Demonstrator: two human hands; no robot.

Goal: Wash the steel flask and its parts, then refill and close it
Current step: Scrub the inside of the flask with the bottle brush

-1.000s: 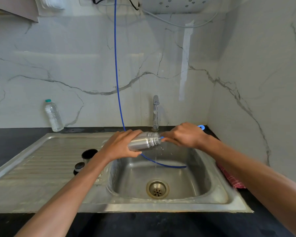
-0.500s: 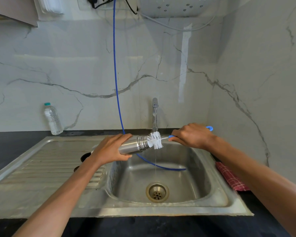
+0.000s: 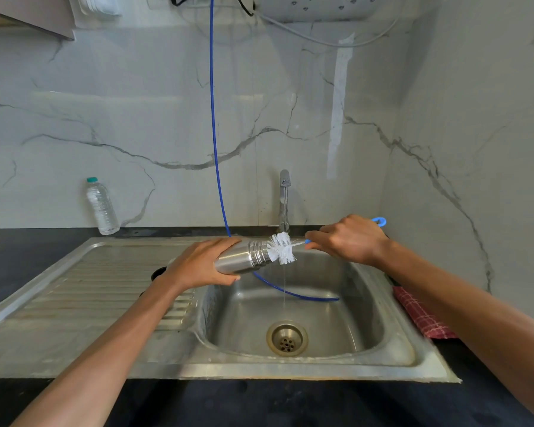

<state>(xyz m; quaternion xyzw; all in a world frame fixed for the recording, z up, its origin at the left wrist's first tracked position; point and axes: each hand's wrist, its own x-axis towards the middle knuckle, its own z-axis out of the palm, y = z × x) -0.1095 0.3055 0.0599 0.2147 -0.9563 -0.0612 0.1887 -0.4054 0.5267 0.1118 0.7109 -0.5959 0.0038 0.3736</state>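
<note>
My left hand (image 3: 199, 266) grips the steel flask (image 3: 244, 256), held sideways over the sink's left edge with its threaded mouth pointing right. My right hand (image 3: 350, 238) holds the blue handle of a bottle brush. The white bristle head (image 3: 281, 248) sits right at the flask's mouth, mostly outside it. A thin stream of water runs from the tap (image 3: 285, 198) past the bristles into the sink basin (image 3: 336, 322). A dark flask part (image 3: 158, 273) peeks out on the drainboard behind my left wrist, mostly hidden.
A blue hose (image 3: 212, 118) hangs down the wall and curls into the basin. A clear plastic water bottle (image 3: 101, 208) stands on the black counter at the back left. A red checked cloth (image 3: 420, 315) lies right of the sink. The ribbed drainboard (image 3: 74, 297) stretches left.
The brush was pushed deep inside the flask a second ago; my right hand has drawn it out to the right, so the bristles now show at the mouth. The flask shifted slightly left.
</note>
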